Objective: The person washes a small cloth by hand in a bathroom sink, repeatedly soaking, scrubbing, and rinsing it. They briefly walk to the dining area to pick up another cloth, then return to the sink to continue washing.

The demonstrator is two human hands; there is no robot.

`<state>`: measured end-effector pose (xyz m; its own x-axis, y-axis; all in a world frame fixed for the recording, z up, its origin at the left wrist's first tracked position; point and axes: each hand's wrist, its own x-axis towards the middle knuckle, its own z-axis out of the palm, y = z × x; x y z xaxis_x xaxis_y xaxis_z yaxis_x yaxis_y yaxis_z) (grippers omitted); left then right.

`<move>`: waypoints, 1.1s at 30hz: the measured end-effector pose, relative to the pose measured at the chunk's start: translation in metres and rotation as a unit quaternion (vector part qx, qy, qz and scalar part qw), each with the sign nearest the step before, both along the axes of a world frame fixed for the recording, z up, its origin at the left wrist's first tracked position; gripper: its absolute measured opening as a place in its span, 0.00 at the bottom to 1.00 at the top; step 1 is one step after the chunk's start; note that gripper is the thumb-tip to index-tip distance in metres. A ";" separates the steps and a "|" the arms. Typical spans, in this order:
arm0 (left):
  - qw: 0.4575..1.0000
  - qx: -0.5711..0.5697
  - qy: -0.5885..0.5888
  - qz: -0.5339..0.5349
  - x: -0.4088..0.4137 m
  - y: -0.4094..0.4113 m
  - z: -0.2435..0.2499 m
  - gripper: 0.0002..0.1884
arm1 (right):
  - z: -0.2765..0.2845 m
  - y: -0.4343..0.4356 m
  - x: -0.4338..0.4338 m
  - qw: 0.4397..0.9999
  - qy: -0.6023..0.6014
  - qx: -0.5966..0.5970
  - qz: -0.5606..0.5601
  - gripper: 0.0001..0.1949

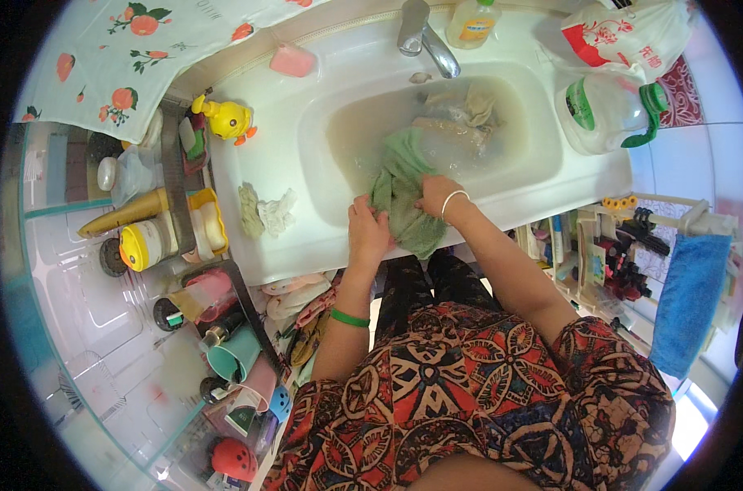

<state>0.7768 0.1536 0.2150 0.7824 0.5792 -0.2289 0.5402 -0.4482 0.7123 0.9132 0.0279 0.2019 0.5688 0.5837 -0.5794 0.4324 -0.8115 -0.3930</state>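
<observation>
A wet green cloth is draped over the front rim of the white washbasin. Its far end dips into the cloudy water. My left hand grips the cloth's left edge. On the right side my right hand, with a white bracelet at the wrist, holds a fold of it. Farther back in the water lies a beige cloth, partly under the surface. A second pale piece of cloth pokes out beside it. The chrome faucet reaches over the basin from behind.
On the basin's left ledge are a yellow duck toy, a pink soap and small crumpled cloths. A soap bottle and a large plastic jug stand behind and right. Crowded shelves flank the left; a blue towel hangs right.
</observation>
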 end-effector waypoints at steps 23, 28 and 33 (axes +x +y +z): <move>0.991 0.038 -0.121 -0.030 -0.022 0.057 0.085 0.03 | 0.137 0.025 0.012 0.958 0.027 0.268 0.099 0.08; 0.984 0.122 -0.084 -0.099 -0.088 0.030 0.017 0.04 | 0.047 0.034 -0.010 0.965 0.060 0.209 0.147 0.08; 0.967 0.168 -0.191 -0.031 -0.101 0.002 -0.014 0.06 | -0.017 0.083 -0.078 0.916 -0.100 0.352 0.164 0.09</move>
<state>0.6762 0.1554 0.2014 0.8086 0.5198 0.2755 0.2316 -0.7117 0.6632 0.8352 0.1112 0.1849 0.3503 0.9309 0.1030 0.7278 -0.2014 -0.6555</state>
